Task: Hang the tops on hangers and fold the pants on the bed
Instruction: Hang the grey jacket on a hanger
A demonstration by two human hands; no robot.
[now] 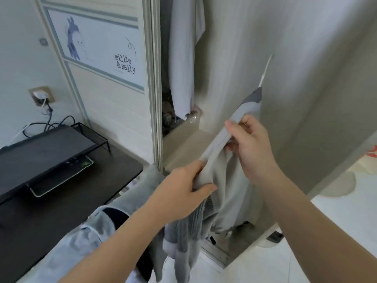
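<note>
The pale grey top (226,180) is held in the air before the open wardrobe (183,137), just off the far right corner of the desk (71,201). Its stretched edge runs from low left up to high right, where a thin white rod (265,70), which I take for part of a hanger, pokes out past the cloth. My left hand (183,186) pinches the low end, thumb on top. My right hand (251,144), higher and nearer the rod, curls its fingers round the edge.
</note>
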